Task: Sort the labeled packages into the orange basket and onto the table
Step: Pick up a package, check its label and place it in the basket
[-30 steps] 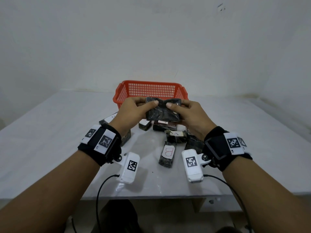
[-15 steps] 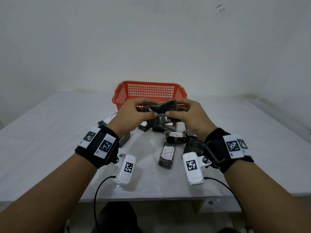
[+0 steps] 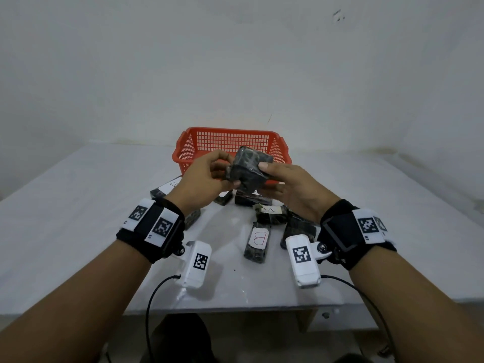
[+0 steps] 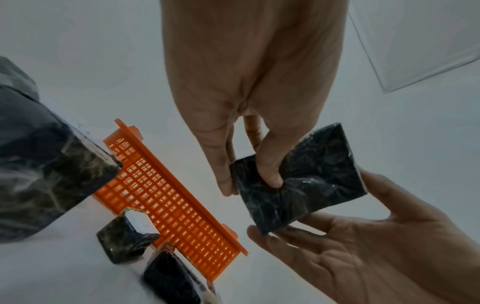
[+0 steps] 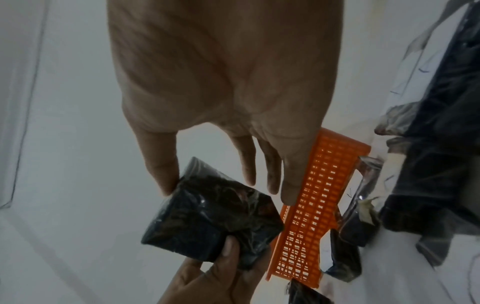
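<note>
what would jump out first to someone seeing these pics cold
First, the dark plastic-wrapped package held up between the left hand and the right hand, with no label showing on the faces in view. Right behind it, the orange basket stands out at the far middle of the white table. Nearer the person lies a package with a red B on its white label, among other wrapped packages.

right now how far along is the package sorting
Barely started, it seems. No package shows inside the orange basket. Both hands, left hand and right hand, hold one dark wrapped package above the pile with no label showing on it in any view. Several packages remain clustered before the basket, including the package marked B.
</note>
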Motion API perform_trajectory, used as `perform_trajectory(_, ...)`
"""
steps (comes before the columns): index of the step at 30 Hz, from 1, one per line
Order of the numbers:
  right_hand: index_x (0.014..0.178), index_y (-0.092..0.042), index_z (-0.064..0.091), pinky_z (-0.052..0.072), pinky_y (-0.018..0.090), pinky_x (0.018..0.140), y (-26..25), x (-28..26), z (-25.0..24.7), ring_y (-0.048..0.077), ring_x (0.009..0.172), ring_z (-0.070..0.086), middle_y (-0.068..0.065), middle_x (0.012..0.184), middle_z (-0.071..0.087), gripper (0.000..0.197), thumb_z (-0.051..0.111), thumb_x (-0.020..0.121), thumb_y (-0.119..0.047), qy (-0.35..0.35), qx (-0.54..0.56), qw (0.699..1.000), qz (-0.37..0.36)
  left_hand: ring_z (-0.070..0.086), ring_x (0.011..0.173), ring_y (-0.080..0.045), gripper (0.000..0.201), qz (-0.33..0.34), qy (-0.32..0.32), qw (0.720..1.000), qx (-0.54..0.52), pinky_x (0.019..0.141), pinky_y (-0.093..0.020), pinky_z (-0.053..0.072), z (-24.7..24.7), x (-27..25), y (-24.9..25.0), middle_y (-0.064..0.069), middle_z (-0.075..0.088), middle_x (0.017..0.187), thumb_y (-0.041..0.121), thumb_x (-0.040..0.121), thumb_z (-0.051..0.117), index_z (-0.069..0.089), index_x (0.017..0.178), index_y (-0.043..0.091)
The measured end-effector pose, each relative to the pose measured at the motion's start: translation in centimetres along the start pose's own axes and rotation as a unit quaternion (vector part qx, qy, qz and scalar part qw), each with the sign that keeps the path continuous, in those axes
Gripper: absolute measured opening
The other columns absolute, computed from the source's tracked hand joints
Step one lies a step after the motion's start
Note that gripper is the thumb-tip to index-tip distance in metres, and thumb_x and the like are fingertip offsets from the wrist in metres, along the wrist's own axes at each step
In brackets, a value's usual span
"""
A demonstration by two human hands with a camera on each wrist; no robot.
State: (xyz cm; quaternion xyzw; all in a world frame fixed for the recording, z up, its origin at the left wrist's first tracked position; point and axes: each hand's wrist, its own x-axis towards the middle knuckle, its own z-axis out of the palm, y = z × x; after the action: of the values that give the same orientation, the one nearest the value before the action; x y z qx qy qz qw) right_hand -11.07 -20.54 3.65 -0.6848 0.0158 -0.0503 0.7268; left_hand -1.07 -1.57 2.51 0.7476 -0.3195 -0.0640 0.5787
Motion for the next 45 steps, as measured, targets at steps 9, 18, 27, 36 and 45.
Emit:
perform_trajectory(9,0.111,-0.003,0.071,0.06,0.026,0.08,0.3,0.0,0.3,0.018,0.091,0.073,0.013,0.105,0.074,0.017,0.062,0.098,-0.01,0.02,0.0,0.999,-0.033,0.07,0.116,-0.01,0.075,-0.021,-0.108,0.993,-0.048,0.099,-0.04,0.059,-0.3,-0.8,0.5,0.005,0.071,0.127,0.03,0.075,0.091,0.052,0.138,0.023)
perform_trajectory(18,0.122,-0.002,0.066,0.058,0.021,0.081,0.3,-0.2,0.3,0.013,0.094,0.075,0.007,0.107,0.075,0.028,0.065,0.095,-0.006,0.007,0.005,0.999,-0.043,0.076,0.102,-0.026,0.045,-0.049,-0.006,0.99,-0.132,0.093,-0.043,0.062,0.5,-0.2,0.5,-0.017,0.07,0.123,0.014,0.096,0.07,0.049,0.136,0.01)
perform_trajectory(27,0.124,0.0,0.066,0.059,0.029,0.092,0.8,0.1,0.1,0.023,0.104,0.073,0.013,0.114,0.073,0.031,0.068,0.093,-0.001,0.026,-0.001,0.998,-0.063,0.073,0.112,-0.03,0.06,-0.038,-0.018,0.988,-0.149,0.092,-0.038,0.062,0.5,-0.6,0.4,-0.017,0.068,0.128,0.014,0.087,0.078,0.05,0.139,0.009)
perform_trajectory(36,0.138,-0.011,0.058,0.05,0.039,0.111,1.2,0.2,-0.6,0.017,0.125,0.065,0.007,0.134,0.068,0.065,0.085,0.079,-0.002,0.024,-0.102,0.993,-0.062,0.068,0.122,-0.029,0.076,-0.037,-0.087,0.989,-0.117,0.111,-0.059,0.048,-0.1,-0.9,-0.3,-0.006,0.072,0.129,0.046,0.071,0.086,0.062,0.137,0.018)
perform_trajectory(45,0.128,-0.011,0.065,0.052,0.045,0.108,0.8,-0.2,-0.1,0.023,0.118,0.07,0.011,0.126,0.071,0.061,0.082,0.07,-0.018,0.015,-0.056,0.996,-0.069,0.073,0.113,-0.019,0.057,-0.022,-0.091,0.993,-0.073,0.1,-0.042,0.057,-0.3,-1.4,-0.1,-0.001,0.075,0.124,0.034,0.084,0.081,0.064,0.135,0.017)
